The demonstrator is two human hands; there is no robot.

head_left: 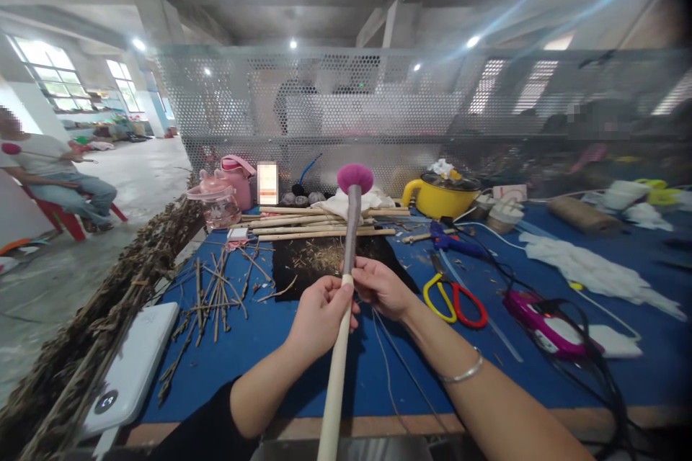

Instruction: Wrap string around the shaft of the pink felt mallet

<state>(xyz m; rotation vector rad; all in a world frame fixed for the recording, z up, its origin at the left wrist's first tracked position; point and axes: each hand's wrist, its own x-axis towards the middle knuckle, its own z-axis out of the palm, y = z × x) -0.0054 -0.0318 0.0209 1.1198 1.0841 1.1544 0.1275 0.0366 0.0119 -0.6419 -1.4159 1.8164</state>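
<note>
A mallet with a round purple padded head [355,178] points away from me, tilted upward. Grey wrapping [353,223] covers its upper handle; the lower wooden handle [336,374] is bare and pale. My left hand [324,310] grips the wood just below the wrapping, fingers curled round it. At the wrapping's lower end, my right hand [383,288] has its thumb and fingers pinched together against the handle, on what looks like the grey yarn. Thin grey yarn strands [386,360] hang below that hand; their upper ends are hidden by the fingers.
Beyond my hands lie wooden sticks [324,234] and a dark cloth [286,281] with shavings. Twigs [213,295] lie left beside a white power bank [132,364]. Rightward are scissors [469,306], a glue gun [459,243], a yellow pot [443,200] and cables. A person [59,166] sits far left.
</note>
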